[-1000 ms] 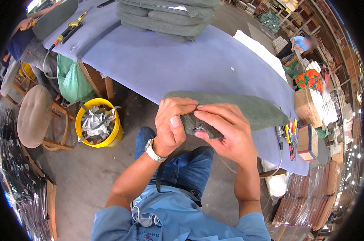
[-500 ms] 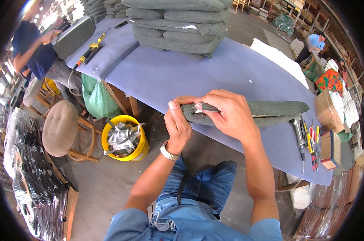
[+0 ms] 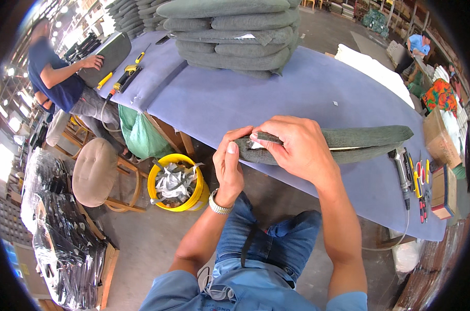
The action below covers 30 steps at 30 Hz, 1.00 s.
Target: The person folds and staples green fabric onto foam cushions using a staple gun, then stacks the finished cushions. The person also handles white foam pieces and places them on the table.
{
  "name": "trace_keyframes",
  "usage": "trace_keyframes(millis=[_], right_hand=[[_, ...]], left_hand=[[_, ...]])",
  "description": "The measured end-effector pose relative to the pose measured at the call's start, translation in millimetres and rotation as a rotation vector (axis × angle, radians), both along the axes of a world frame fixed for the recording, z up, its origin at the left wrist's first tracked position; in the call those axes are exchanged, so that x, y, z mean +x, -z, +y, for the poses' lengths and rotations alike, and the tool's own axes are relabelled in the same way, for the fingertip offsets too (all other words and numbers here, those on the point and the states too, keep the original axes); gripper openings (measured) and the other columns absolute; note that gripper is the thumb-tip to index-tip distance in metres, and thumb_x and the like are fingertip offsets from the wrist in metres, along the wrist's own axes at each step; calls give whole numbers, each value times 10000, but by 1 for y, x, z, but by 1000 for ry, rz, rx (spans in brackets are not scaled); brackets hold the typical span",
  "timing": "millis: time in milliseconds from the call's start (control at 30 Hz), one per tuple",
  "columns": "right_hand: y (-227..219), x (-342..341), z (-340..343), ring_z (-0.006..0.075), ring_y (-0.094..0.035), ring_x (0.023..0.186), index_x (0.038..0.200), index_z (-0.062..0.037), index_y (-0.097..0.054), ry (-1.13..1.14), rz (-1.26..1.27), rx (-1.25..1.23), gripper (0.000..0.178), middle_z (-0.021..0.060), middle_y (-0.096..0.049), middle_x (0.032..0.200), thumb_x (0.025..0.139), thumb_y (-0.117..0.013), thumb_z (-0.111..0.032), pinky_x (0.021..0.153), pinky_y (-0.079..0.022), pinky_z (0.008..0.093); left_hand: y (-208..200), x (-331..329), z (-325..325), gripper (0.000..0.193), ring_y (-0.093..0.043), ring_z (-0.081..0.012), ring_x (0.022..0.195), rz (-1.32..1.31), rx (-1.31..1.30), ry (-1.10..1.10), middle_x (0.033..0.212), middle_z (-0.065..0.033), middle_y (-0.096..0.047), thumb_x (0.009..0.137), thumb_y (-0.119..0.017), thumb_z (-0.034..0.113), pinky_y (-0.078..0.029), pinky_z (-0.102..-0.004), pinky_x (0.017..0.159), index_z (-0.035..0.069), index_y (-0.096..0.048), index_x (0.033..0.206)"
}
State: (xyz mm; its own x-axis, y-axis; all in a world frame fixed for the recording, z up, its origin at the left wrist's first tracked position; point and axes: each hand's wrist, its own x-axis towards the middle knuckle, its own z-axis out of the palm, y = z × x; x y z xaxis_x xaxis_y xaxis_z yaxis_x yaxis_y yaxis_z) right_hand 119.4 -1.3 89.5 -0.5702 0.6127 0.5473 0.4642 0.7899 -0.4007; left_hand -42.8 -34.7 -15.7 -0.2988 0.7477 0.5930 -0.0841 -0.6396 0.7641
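Observation:
A dark grey-green fabric cushion cover (image 3: 369,137) with padding inside lies on its edge over the near side of the table. Its seam gapes along the upper side, and white filling shows in the slit. My left hand (image 3: 228,168) is closed round the cushion's left end, thumb up beside the opening. With thumb and fingers, my right hand (image 3: 302,147) pinches the fabric lip of the slit close to that end. The fingertips of both hands nearly meet there.
A tall stack of similar cushions (image 3: 235,49) stands on the blue-covered table (image 3: 276,98). An air tool (image 3: 402,171) and several hand tools (image 3: 420,181) lie at right. Below left are a yellow scrap bucket (image 3: 201,199) and a padded stool (image 3: 96,171). A co-worker (image 3: 59,75) stands at far left.
My view has shifted slightly, moving the scene to the right. Both hands keep nearly the same hold on the cushion. The co-worker's hand has come down onto a grey cushion.

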Motion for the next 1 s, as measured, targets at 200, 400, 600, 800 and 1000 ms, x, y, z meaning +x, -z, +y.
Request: trace_keyframes(millis=[200,400,600,800,1000], right_hand=[[-3,1,7,351,-674,738,963,-79,-753,2,2,-2,141,112,-715,850,822,-746,-78,623,-509,411],[-3,-6,10,374,-659,739,909,-71,-723,-1,1,13,90,127,-688,813,829,-737,-111,624,-490,453],[-4,-4,18,389,-676,787,895,-84,-708,4,-22,-5,126,138,-694,812,850,-742,-196,662,-510,495],[-14,-6,37,366,-725,861,955,-126,-735,-51,-34,-88,211,120,-746,857,849,-779,-303,737,-550,505],[-5,17,45,334,-731,903,944,-110,-746,-160,335,25,284,91,-760,927,783,-832,-327,750,-555,467]], left_hand=[[0,-11,0,452,-582,-259,1265,0,23,137,1333,-187,-640,1036,-598,326,-403,-396,1121,-37,-607,1305],[-2,-34,-2,441,-566,-272,1310,46,3,254,1374,-202,-624,959,-755,198,-390,-432,1159,-6,-581,1310],[-10,-52,9,472,-579,-260,1288,227,-28,279,1359,-169,-637,891,-823,92,-428,-416,1132,18,-597,1299],[-19,-68,8,415,-599,-205,1129,493,-108,0,1250,-97,-641,904,-788,78,-467,-357,1021,23,-597,1268],[-27,-60,29,385,-529,-160,1098,466,-164,96,1228,-80,-576,989,-718,169,-407,-305,973,0,-547,1289]])
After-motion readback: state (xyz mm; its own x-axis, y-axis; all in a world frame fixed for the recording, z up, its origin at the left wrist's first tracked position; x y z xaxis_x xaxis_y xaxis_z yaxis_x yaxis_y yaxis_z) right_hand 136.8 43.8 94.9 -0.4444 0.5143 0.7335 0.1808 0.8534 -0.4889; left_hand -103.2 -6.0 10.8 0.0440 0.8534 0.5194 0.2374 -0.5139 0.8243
